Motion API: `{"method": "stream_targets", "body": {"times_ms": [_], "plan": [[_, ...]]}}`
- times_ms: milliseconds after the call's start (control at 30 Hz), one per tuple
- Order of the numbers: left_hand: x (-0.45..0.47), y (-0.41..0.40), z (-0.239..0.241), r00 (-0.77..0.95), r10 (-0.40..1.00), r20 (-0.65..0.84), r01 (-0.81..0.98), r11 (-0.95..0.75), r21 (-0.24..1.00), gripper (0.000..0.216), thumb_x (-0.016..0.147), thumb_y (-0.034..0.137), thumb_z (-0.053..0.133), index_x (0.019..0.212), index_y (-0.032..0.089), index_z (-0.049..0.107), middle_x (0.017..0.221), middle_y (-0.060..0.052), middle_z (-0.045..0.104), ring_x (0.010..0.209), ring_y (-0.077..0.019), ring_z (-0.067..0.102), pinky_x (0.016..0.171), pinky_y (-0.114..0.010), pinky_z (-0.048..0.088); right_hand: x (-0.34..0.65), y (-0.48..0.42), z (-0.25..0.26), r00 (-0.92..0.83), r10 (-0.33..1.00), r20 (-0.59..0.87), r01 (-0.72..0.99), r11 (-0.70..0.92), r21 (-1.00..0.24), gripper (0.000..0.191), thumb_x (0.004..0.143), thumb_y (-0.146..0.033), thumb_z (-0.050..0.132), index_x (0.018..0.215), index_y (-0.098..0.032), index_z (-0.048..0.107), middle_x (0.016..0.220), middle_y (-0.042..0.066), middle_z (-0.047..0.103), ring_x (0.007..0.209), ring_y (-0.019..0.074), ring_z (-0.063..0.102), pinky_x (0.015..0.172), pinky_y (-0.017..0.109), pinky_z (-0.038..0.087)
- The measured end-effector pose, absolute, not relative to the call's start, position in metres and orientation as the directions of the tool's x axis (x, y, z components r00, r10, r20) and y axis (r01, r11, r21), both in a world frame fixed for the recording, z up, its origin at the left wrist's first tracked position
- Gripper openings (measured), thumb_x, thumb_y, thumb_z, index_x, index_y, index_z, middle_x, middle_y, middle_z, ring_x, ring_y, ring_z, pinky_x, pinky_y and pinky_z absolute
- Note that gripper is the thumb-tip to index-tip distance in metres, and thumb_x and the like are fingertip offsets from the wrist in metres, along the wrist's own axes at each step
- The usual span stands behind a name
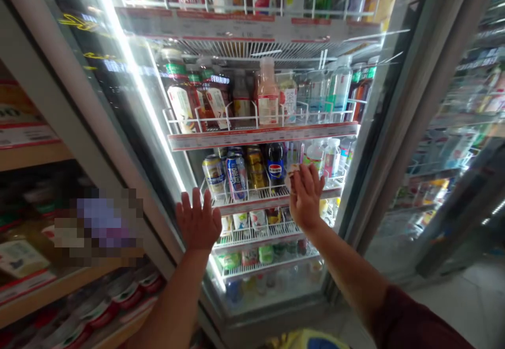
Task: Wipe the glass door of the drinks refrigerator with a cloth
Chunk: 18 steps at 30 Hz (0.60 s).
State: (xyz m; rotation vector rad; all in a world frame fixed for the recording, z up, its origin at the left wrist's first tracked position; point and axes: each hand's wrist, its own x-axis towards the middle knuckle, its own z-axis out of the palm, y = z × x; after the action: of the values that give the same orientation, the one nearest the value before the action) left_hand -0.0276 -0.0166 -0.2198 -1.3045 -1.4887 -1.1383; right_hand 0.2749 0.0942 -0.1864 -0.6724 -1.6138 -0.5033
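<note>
Both my hands are raised flat toward a glass-fronted drinks cooler. My left hand is open with fingers spread, at the lower left of the lit shelves, near a silver can. My right hand is also open, fingers up, in front of the middle shelf beside a dark blue Pepsi can and small clear bottles. I cannot tell whether the palms touch the glass. Neither hand holds anything.
Wire shelves hold bottles above and cans and cups below. Wooden shop shelves with packaged goods and cans stand at the left. A second cooler door is at the right, tiled floor below it.
</note>
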Motion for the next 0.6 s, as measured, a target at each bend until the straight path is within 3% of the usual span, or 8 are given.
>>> {"method": "stream_targets", "body": {"times_ms": [167, 233, 367, 433, 600], "plan": [[-0.029, -0.016, -0.220, -0.058, 0.206, 0.977, 0.996, 0.072, 0.044, 0.062, 0.105, 0.050, 0.048, 0.164, 0.030, 0.044, 0.170, -0.014, 0.046, 0.168, -0.0373, 0.023, 0.134, -0.069, 0.016, 0.267, 0.075, -0.223, -0.465, 0.028, 0.885, 0.534, 0.806, 0.255, 0.059, 0.099, -0.017, 0.063, 0.155, -0.035, 0.059, 0.155, -0.002, 0.068, 0.166, 0.0187, 0.032, 0.141, 0.046, -0.001], [-0.029, -0.016, -0.220, -0.074, 0.209, 0.975, 0.996, 0.069, 0.061, 0.062, 0.105, 0.051, 0.047, 0.164, 0.031, 0.045, 0.171, -0.014, 0.046, 0.167, -0.0375, 0.024, 0.134, -0.069, 0.016, 0.272, 0.076, -0.221, -0.442, 0.029, 0.896, 0.536, 0.810, 0.238, 0.057, 0.099, -0.017, 0.063, 0.154, -0.034, 0.060, 0.154, -0.001, 0.069, 0.165, 0.0185, 0.034, 0.141, 0.047, -0.002], [-0.030, -0.016, -0.220, -0.101, 0.208, 0.973, 0.994, 0.066, 0.089, 0.062, 0.105, 0.054, 0.047, 0.163, 0.033, 0.046, 0.170, -0.013, 0.046, 0.168, -0.0379, 0.023, 0.134, -0.070, 0.015, 0.284, 0.094, -0.196, -0.122, 0.124, 0.985, 0.654, 0.756, -0.014, 0.064, 0.102, -0.016, 0.057, 0.164, -0.030, 0.049, 0.162, 0.006, 0.061, 0.166, 0.0241, 0.034, 0.140, 0.053, 0.012], [-0.030, -0.015, -0.220, -0.090, 0.200, 0.976, 0.994, 0.073, 0.076, 0.063, 0.105, 0.053, 0.048, 0.164, 0.033, 0.045, 0.170, -0.013, 0.046, 0.168, -0.0377, 0.023, 0.134, -0.071, 0.016, 0.283, 0.095, -0.196, -0.083, 0.140, 0.987, 0.677, 0.734, -0.047, 0.061, 0.103, -0.018, 0.056, 0.163, -0.031, 0.051, 0.162, 0.006, 0.061, 0.166, 0.0254, 0.034, 0.139, 0.054, 0.014], [-0.031, -0.016, -0.220, -0.076, 0.205, 0.976, 0.995, 0.076, 0.061, 0.063, 0.105, 0.052, 0.047, 0.166, 0.033, 0.042, 0.171, -0.013, 0.045, 0.168, -0.0366, 0.023, 0.133, -0.071, 0.016, 0.279, 0.076, -0.227, -0.461, 0.017, 0.887, 0.522, 0.814, 0.256, 0.045, 0.105, -0.019, 0.055, 0.145, -0.034, 0.067, 0.149, -0.002, 0.073, 0.161, 0.0172, 0.042, 0.141, 0.043, 0.000]]}}
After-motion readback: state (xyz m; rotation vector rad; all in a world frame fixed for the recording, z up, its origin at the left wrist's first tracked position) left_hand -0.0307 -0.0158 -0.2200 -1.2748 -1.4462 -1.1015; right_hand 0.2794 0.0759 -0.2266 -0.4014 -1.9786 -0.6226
